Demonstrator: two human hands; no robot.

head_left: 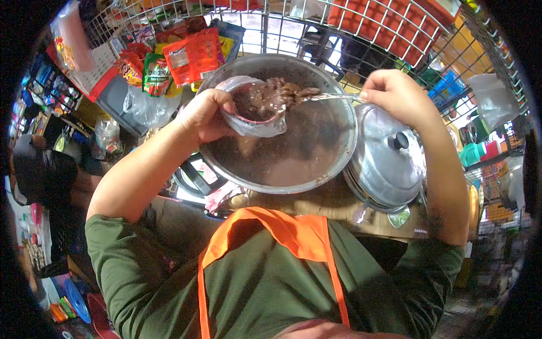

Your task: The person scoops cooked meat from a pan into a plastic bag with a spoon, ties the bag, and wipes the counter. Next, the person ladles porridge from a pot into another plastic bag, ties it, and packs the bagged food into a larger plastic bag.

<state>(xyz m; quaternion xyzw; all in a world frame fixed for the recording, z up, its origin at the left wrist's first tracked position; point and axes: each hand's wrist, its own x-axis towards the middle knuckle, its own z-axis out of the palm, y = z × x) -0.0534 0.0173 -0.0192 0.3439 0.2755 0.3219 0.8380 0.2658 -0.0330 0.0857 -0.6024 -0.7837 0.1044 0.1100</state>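
My left hand [208, 116] grips a bowl [255, 120] lined with a clear plastic bag [261, 131], thumb over its rim. The bowl is tilted above a large metal pot [351, 127] and contains dark brown, lumpy food [276, 96]. My right hand [395, 93] pinches the handle end of a metal spoon [333, 97]. The spoon's head is at the bowl's right side, covered by the brown food. Inside the pot is a hazy brown liquid [282, 164].
A lidded silver pot [384, 164] stands right of the large pot. Red and green food pouches [195, 56] are at the back left, before a wire grid [384, 17]. A person in black [48, 181] is at far left. A black pot handle [197, 178] sticks out front left.
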